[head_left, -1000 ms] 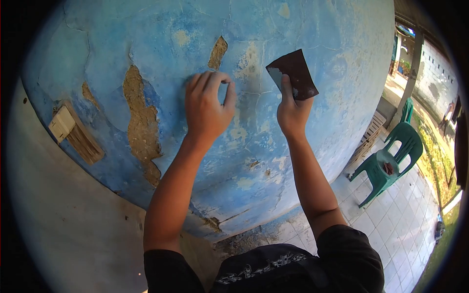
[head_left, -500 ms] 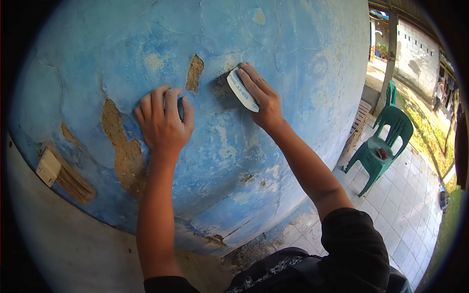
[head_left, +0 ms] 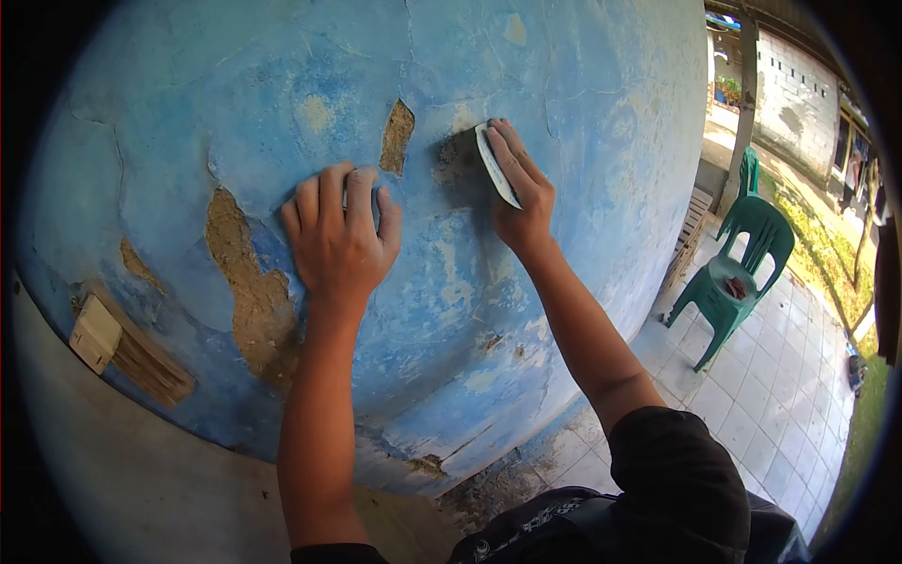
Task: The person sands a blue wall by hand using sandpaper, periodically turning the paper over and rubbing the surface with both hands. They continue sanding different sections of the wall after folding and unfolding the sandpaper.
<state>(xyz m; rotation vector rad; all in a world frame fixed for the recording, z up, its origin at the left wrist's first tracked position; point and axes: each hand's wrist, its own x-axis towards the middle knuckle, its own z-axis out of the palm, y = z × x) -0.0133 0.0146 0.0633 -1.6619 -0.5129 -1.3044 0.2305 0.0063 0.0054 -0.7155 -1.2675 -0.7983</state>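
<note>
A peeling blue wall [head_left: 442,310] fills most of the view, with both my hands up against it. In my right hand [head_left: 526,193] is a piece of sandpaper [head_left: 496,167], its pale backing edge-on to me and my fingers folded over it. A dark, scuffed patch [head_left: 456,160] of wall lies just left of it. My left hand [head_left: 343,226] presses on the wall with bent fingers, back toward me; what lies under the palm I cannot tell. Bare plaster shows in a chipped spot [head_left: 397,137] between the hands and in a longer gouge [head_left: 246,282] beside my left wrist.
A switch plate [head_left: 96,334] on a wooden block [head_left: 155,367] is fixed at lower left. Green plastic chairs [head_left: 728,282] stand on the white tiled floor [head_left: 723,395] at right, the nearer with small dark items on its seat. Debris [head_left: 498,484] lies along the wall's foot. A person stands far off outside.
The view has shifted slightly, so the wall marks sit farther right. My right hand has tilted the sandpaper more edge-on, hiding its blue print. My left hand stays on the wall.
</note>
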